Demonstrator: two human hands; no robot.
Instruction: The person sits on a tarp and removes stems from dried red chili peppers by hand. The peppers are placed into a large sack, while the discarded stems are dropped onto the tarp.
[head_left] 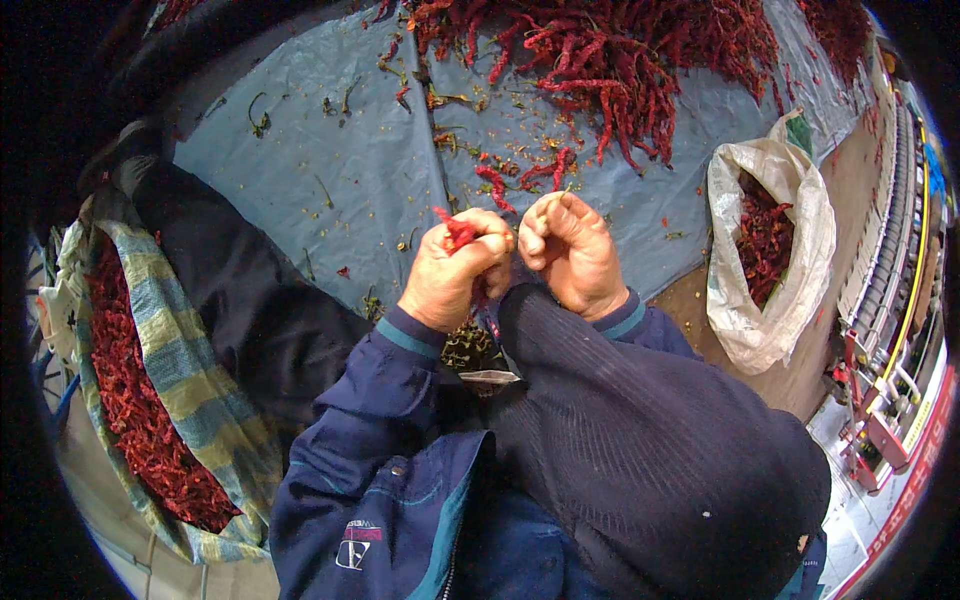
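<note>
Over my lap, my left hand (440, 275) is closed round a wrinkled red dried chili pepper (457, 232), part of which sticks out above the fist. Close beside it, my right hand (582, 265) has its fingers curled together in a pinch; whatever is between them is too small or hidden to name. Just beyond the hands, a few loose chili peppers (492, 185) lie on a blue-grey plastic sheet (290, 170). A large heap of dried red chili peppers (610, 70) covers the far part of the sheet. Below my wrists, green-yellow stems (468, 348) are gathered between my legs.
On my left stands a striped woven sack (165, 300) filled with red chili pieces. An open white sack (735, 325) holding darker chili peppers stands at right. Stem scraps (260, 125) litter the sheet. Metal machinery with a yellow strip (905, 330) runs along the far right.
</note>
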